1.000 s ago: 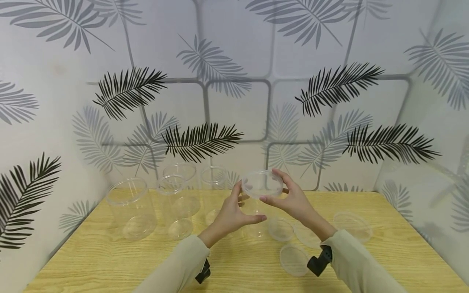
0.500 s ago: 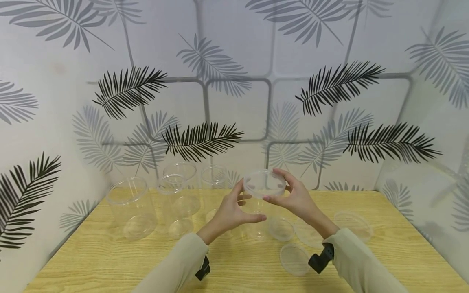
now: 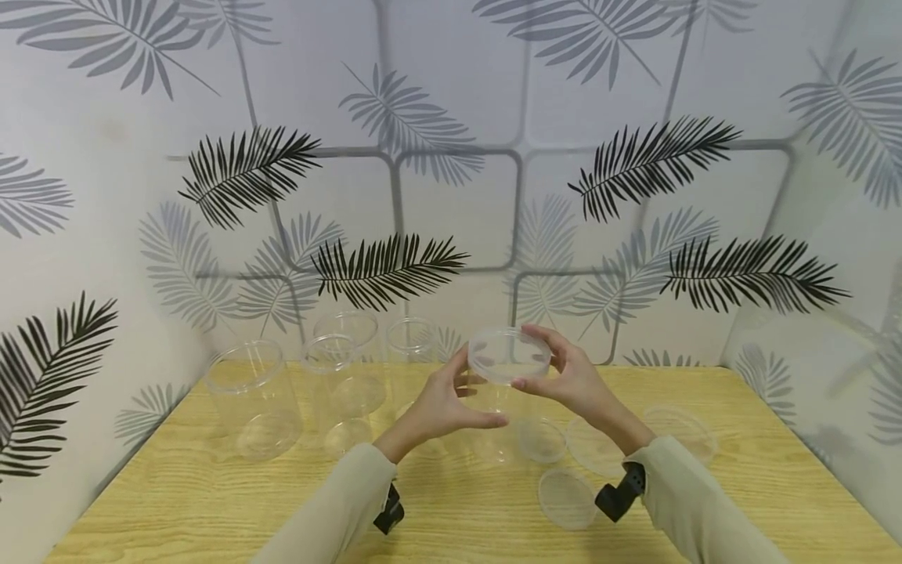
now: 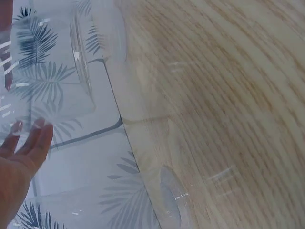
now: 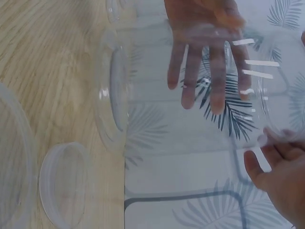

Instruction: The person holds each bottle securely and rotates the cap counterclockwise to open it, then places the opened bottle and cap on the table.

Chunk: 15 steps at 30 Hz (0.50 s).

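A clear plastic jar (image 3: 499, 407) is between my hands in the head view. At its mouth sits a translucent round lid (image 3: 509, 356); how far it is seated is hard to see. My left hand (image 3: 444, 403) holds the jar's body, thumb across the front and fingers behind. Those fingers (image 5: 217, 71) show through the clear wall in the right wrist view. My right hand (image 3: 564, 380) grips the lid's rim, thumb at the near edge and fingers at the far edge. The jar's transparency hides whether its base touches the table.
Several clear jars stand left of my hands, among them a wide one (image 3: 254, 403) and a slim one (image 3: 412, 368). Loose lids lie right, including a small lid (image 3: 566, 499) and a large lid (image 3: 680, 436). Behind the wooden table (image 3: 211, 509) rises a leaf-patterned wall (image 3: 451, 211).
The lid and my right hand have shifted very slightly rightward. My left thumb has drawn back a little to the left. The other jars and lids keep their places.
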{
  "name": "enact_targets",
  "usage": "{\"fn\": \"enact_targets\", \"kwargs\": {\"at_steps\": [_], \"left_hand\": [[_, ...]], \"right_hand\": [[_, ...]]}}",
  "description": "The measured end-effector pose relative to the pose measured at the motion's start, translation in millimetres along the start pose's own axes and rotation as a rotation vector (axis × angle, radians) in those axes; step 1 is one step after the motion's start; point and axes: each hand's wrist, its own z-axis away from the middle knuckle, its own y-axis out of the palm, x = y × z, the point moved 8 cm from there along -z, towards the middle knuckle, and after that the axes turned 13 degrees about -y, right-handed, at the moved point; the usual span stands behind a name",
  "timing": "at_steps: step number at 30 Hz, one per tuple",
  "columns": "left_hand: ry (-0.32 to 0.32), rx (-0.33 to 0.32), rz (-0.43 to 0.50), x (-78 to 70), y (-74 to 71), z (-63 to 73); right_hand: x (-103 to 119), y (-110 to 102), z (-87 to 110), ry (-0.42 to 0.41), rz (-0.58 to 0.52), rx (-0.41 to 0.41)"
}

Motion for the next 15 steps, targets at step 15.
{"fn": "enact_targets", "kwargs": {"at_steps": [15], "left_hand": [[-0.027,0.115,0.071,10.5,5.3,1.0]], "right_hand": [[-6.5,9.1,3.0,0.016,-0.333,0.326]]}}
